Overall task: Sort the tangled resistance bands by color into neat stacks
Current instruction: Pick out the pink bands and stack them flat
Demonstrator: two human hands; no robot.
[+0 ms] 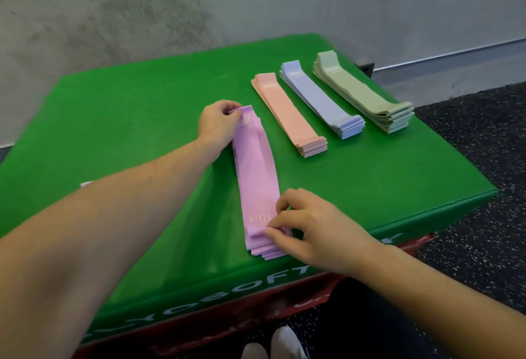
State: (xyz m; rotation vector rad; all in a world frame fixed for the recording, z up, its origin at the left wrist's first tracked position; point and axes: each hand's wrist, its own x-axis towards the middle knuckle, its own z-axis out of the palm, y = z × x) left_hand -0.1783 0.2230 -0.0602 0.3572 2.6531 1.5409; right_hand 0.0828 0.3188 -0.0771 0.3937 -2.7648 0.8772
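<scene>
Four stacks of flat resistance bands lie side by side on a green padded box (pixel 128 119). The purple stack (pixel 256 176) is nearest me. My left hand (pixel 217 125) pinches its far end and my right hand (pixel 310 227) pinches its near end, fingers curled on the top bands. To the right lie a peach stack (pixel 287 113), a blue stack (pixel 318 96) and a light green stack (pixel 361 93), each apart from the others and untouched.
The green box sits on a red box (pixel 256 318) and its right edge drops to dark speckled floor (pixel 484 216). A grey concrete wall (pixel 199 2) stands behind. White shoes (pixel 281 344) show at the bottom.
</scene>
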